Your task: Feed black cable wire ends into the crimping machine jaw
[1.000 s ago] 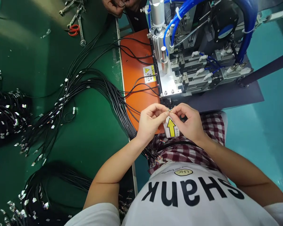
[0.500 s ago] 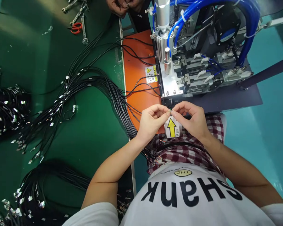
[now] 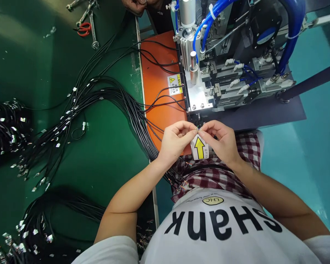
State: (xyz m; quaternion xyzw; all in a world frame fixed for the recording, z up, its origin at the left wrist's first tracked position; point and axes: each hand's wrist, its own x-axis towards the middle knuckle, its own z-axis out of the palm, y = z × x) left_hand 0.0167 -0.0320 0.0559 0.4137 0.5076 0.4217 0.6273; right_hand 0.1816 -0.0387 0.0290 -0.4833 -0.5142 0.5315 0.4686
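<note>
My left hand point(image 3: 175, 141) and my right hand point(image 3: 220, 141) meet fingertip to fingertip at the front edge of the machine point(image 3: 200, 99). Both are pinched closed on thin coloured wire ends point(image 3: 198, 129), of which only a speck shows between the fingers. Just below the fingertips is a white label with a yellow arrow point(image 3: 199, 148). A bundle of black cables point(image 3: 132, 110) runs from the green table, past my left wrist, to my lap, where stripped coloured wire ends show. Several single cables cross the orange plate point(image 3: 161, 86) into the machine's side.
On the green table point(image 3: 104, 135) lie more cable bundles point(image 3: 9, 128) with metal connectors, wrenches point(image 3: 92, 31) and red-handled scissors point(image 3: 84, 29). Another person's hand point(image 3: 136, 6) is at the top edge. Blue air hoses point(image 3: 291, 33) arch over the machine.
My hands stay pinched together at nearly the same spot, with only slight finger movement. The view has shifted a little, and the other person's hands now show less at the top.
</note>
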